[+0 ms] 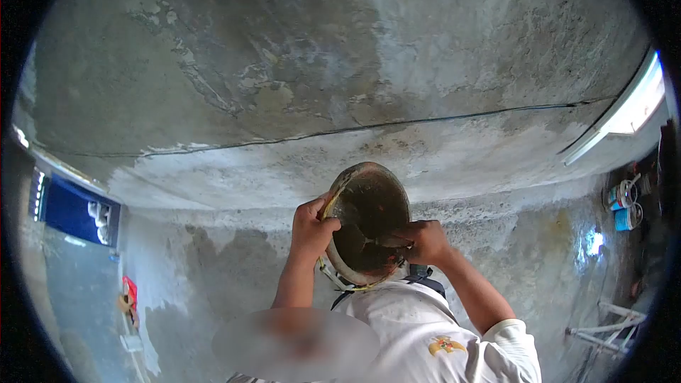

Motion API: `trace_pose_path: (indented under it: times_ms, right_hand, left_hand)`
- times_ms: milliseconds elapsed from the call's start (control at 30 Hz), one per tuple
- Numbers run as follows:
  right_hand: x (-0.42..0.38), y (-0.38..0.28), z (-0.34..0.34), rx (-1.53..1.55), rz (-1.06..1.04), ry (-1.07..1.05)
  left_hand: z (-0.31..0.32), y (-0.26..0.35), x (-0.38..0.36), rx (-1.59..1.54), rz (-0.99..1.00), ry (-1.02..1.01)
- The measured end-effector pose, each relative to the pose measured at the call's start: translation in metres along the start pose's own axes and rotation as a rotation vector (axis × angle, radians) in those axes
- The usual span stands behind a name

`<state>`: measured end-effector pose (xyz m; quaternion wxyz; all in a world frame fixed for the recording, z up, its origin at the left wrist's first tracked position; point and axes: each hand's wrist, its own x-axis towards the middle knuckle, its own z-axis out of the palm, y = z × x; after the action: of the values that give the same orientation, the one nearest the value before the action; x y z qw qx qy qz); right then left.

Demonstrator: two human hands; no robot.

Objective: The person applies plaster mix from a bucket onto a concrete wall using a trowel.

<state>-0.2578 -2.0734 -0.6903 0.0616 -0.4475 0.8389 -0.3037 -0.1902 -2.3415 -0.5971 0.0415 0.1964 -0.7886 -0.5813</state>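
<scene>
While the left hand (311, 232) clamps the bucket (376, 195) by the rim, a hard push from the right hand (427, 242), its grip unclear, could tip it.

The round, grimy bucket (372, 202) is held tilted.

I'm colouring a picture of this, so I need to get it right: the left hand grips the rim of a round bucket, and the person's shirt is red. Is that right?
Not quite: the head view shows that the shirt is white, not red. The left hand does grip the rim of the round bucket.
</scene>
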Motion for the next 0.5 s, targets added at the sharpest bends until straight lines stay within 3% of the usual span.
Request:
trace_pose_path:
  times_ms: [67,233,333,500]
  right_hand:
    - [0.014,-0.024,0.011,0.077,0.038,0.088]
    - [0.026,-0.075,0.029,0.217,0.365,0.388]
    - [0.028,-0.11,0.016,0.229,0.394,0.476]
    - [0.031,-0.147,0.008,-0.012,0.389,0.606]
  left_hand:
    - [-0.03,-0.018,0.006,-0.038,-0.013,0.008]
    - [-0.097,-0.025,0.014,-0.22,-0.037,0.03]
    - [-0.123,-0.028,0.02,-0.346,-0.023,0.025]
    - [-0.16,-0.014,0.029,-0.212,-0.001,0.011]
